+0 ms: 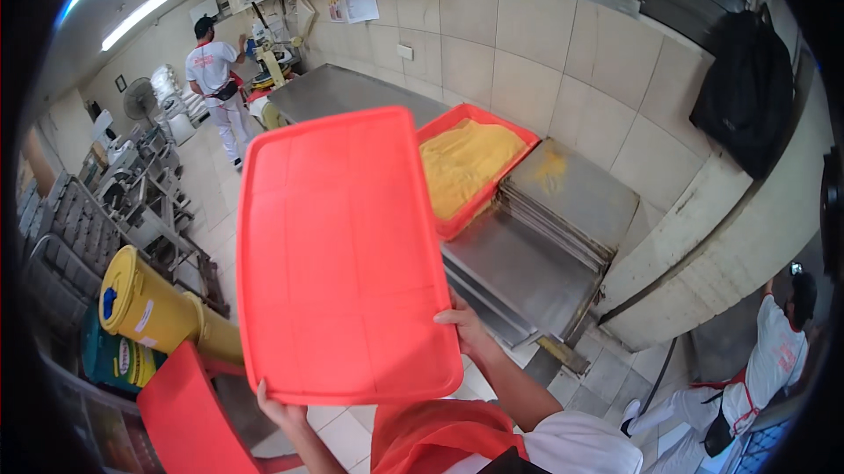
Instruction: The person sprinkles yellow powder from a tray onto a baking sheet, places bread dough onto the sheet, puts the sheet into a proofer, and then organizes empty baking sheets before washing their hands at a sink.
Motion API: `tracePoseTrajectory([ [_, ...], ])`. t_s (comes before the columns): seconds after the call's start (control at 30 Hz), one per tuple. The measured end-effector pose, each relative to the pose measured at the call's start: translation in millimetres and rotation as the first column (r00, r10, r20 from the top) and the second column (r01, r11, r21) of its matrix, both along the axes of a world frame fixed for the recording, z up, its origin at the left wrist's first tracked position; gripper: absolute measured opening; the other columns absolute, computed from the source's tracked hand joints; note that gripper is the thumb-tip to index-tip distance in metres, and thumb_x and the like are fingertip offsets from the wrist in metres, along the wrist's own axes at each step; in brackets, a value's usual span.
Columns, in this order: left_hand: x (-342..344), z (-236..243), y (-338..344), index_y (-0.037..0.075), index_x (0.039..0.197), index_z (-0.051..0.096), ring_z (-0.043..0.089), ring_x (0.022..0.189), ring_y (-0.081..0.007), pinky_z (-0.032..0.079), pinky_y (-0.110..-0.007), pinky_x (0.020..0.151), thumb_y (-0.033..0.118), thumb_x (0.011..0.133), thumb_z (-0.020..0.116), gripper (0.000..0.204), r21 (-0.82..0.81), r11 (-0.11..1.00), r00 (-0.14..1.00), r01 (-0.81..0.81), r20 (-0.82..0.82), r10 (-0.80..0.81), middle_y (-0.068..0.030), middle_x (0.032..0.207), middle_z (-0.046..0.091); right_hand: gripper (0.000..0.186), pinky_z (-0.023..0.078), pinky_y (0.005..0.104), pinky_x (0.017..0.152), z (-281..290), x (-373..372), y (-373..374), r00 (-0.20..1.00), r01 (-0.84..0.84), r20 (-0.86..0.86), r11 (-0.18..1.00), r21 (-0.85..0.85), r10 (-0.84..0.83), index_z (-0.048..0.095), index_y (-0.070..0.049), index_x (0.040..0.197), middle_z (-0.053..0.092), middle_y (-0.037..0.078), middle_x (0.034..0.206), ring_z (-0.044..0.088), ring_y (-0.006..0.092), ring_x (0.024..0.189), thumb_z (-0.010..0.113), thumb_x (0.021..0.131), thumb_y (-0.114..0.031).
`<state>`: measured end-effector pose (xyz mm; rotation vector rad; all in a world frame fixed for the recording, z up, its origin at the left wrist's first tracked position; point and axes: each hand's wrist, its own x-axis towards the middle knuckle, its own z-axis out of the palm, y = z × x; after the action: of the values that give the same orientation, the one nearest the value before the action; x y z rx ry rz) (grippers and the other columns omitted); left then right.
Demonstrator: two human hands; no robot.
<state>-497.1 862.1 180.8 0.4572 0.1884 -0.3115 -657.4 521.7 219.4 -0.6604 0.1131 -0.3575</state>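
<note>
Left hand (281, 409) and right hand (468, 328) hold the lid (347, 254); its bumping the tray (459, 224) at right could spill powder (470, 162).

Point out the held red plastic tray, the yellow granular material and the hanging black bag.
Held red plastic tray (347, 254): head view, middle of its flat face.
Yellow granular material (466, 162): head view, its top surface.
Hanging black bag (747, 96): head view, middle of its body.
</note>
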Motion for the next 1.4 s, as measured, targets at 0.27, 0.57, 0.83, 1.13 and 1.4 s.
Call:
tracePoseTrajectory([
  [0.27, 284, -108, -283, -0.005, 0.115, 0.044, 0.055, 0.1, -0.0276, 0.048, -0.038, 0.084, 0.003, 0.075, 0.046, 0.041, 0.204, 0.959, 0.927, 0.197, 0.279, -0.25, -0.017, 0.111, 0.054, 0.075, 0.044, 0.0359, 0.09, -80, 120, -149, 0.844, 0.461, -0.219, 0.871, -0.171, -0.489, 0.033, -0.01, 0.131, 0.05, 0.008, 0.118, 0.052, 0.0215, 0.105, 0.055, 0.062, 0.005],
  [0.57, 478, -135, -568, -0.001, 0.11, 0.048, 0.056, 0.091, -0.0229, 0.046, -0.035, 0.079, 0.005, 0.073, 0.051, 0.037, 0.641, 0.721, 0.812, 0.263, 0.256, -0.524, -0.0103, 0.098, 0.055, 0.059, 0.044, 0.0379, 0.09, -99, 246, -302, 0.564, 0.761, -0.321, 0.63, -0.155, -0.761, 0.043, -0.008, 0.125, 0.049, 0.013, 0.12, 0.051, 0.0258, 0.107, 0.053, 0.067, -0.003],
  [0.83, 513, -160, -594, -0.008, 0.125, 0.034, 0.04, 0.114, -0.0379, 0.032, -0.04, 0.097, 0.018, 0.083, 0.056, 0.054, 0.889, 0.413, 0.335, -0.198, 0.458, -0.824, -0.0273, 0.124, 0.04, 0.059, 0.033, 0.0415, 0.098, -148, 287, -301, -0.237, -0.074, -0.3, 0.325, -0.943, -0.924, 0.037, 0.003, 0.125, 0.038, 0.028, 0.124, 0.037, 0.0401, 0.117, 0.059, 0.081, -0.028],
  [1.13, 513, -150, -610, -0.011, 0.124, 0.031, 0.043, 0.111, -0.0379, 0.031, -0.039, 0.097, 0.011, 0.086, 0.048, 0.047, 0.888, 0.422, 0.32, -0.183, 0.46, -0.828, -0.0271, 0.119, 0.043, 0.065, 0.035, 0.0414, 0.096, -156, 305, -326, -0.36, -0.069, -0.299, 0.345, -0.936, -0.884, 0.028, 0.004, 0.131, 0.038, 0.03, 0.124, 0.038, 0.0437, 0.114, 0.056, 0.083, -0.031],
  [1.4, 513, -139, -609, -0.011, 0.124, 0.032, 0.046, 0.108, -0.0351, 0.034, -0.037, 0.094, 0.011, 0.087, 0.048, 0.046, 0.879, 0.468, 0.177, -0.092, 0.476, -0.861, -0.0263, 0.117, 0.044, 0.051, 0.04, 0.0451, 0.088, -161, 296, -305, -0.317, -0.108, -0.214, 0.259, -0.96, -0.924, 0.032, 0.008, 0.126, 0.045, 0.032, 0.118, 0.048, 0.044, 0.104, 0.045, 0.089, -0.025],
])
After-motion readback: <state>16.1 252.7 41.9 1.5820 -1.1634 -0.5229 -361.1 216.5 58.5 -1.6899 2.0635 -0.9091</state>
